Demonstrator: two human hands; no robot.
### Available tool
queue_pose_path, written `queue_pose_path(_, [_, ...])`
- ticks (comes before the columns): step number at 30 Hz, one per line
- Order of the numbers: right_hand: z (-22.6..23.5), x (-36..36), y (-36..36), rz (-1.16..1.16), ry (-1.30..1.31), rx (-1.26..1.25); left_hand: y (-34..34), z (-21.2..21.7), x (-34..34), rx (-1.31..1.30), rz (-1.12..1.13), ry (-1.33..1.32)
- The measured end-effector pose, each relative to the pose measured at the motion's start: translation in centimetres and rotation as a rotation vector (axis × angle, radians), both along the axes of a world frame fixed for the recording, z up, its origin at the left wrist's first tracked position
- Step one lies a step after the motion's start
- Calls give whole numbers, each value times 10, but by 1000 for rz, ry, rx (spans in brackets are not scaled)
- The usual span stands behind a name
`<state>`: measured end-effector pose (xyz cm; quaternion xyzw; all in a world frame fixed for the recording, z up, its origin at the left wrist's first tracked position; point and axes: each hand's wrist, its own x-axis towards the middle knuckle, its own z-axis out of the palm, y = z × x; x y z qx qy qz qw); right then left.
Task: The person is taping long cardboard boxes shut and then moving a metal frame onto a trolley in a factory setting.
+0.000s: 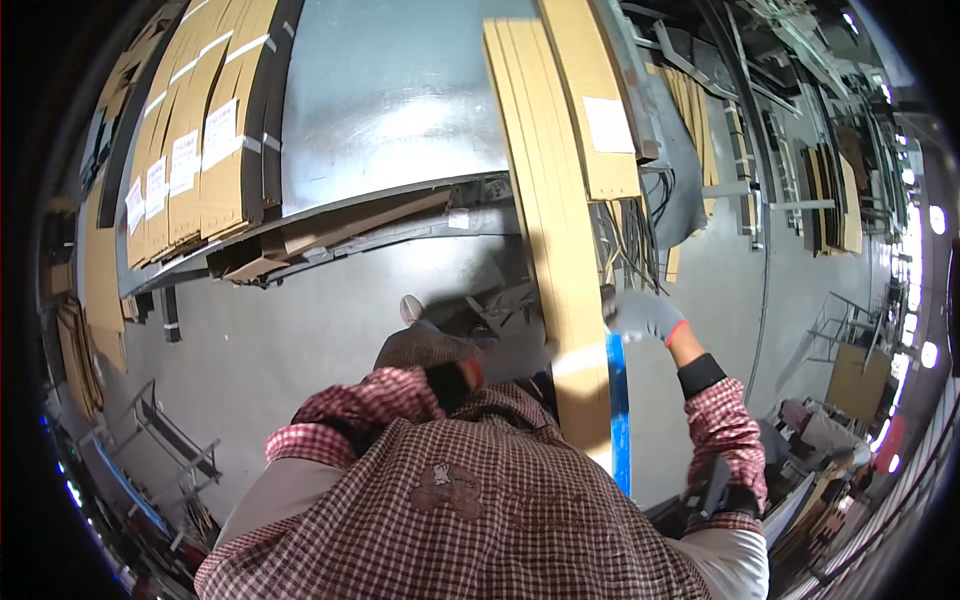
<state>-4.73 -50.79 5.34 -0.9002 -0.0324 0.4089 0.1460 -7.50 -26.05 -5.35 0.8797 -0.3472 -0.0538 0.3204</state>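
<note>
A long, folded tan cardboard strip runs from the metal table toward my body. Its near end lies over a blue-edged support. My left hand, in a grey glove, is at the strip's left edge; shadow hides how its fingers lie. On the other side, my right hand, in a grey glove with a red cuff, is close to the strip's right edge. Its fingers are curled in around a small dark thing that I cannot make out. A second cardboard piece with a white label lies alongside, farther away.
Bundles of strapped, labelled cardboard stand on the left of the metal table. Dark cables hang at the table's right end. Metal racks with long pieces are farther right. A metal frame stand is on the left floor.
</note>
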Motion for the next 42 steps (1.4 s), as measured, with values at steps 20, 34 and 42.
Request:
queue_pose_path(20, [-110,28,-18,-254,-254,532,-28,-62,80,-317,-24,1274])
queue_pose_path(34, [-26,-33,122,-534,-725,-270,30,4,131,-177,-486,771])
queue_pose_path(42, [15,-21,82,-947,-557,589,-57,82,110,-8,-330,707])
